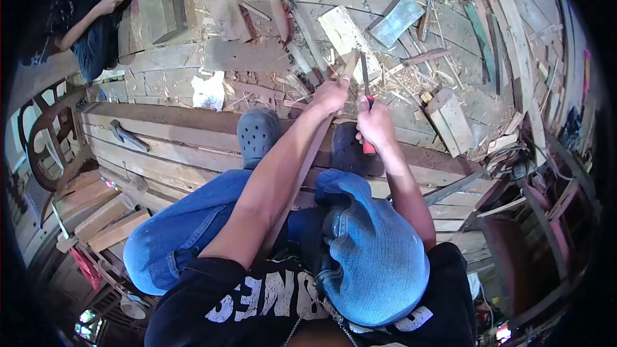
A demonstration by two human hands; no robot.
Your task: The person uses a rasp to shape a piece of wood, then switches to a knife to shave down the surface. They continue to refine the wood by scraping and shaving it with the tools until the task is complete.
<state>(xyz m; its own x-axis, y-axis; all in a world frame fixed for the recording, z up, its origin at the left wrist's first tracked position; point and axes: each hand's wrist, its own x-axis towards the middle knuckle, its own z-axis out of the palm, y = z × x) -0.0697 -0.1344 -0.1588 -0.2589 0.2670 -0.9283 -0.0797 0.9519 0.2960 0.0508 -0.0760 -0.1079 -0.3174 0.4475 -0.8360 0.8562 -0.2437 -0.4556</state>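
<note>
My left hand (331, 95) is closed around a long narrow strip of wood (313, 154). The strip runs from my lap, alongside my left forearm, to beyond my fingers, where its pale end lies over the littered floor. In my right hand (376, 123) is a file (365, 74), gripped by its red and black handle, its slim dark blade pointing away from me. The blade lies close beside the strip's far end. Beneath that end is a pale wood block (347, 29) among shavings.
A grey rectangular block (397, 20) and a wood block (448, 119) lie to the right. A crumpled white piece (208, 91) and a metal tool (128, 136) are at left. Another person's hand (109, 4) holds a thin stick at upper left. Timber is stacked at lower left.
</note>
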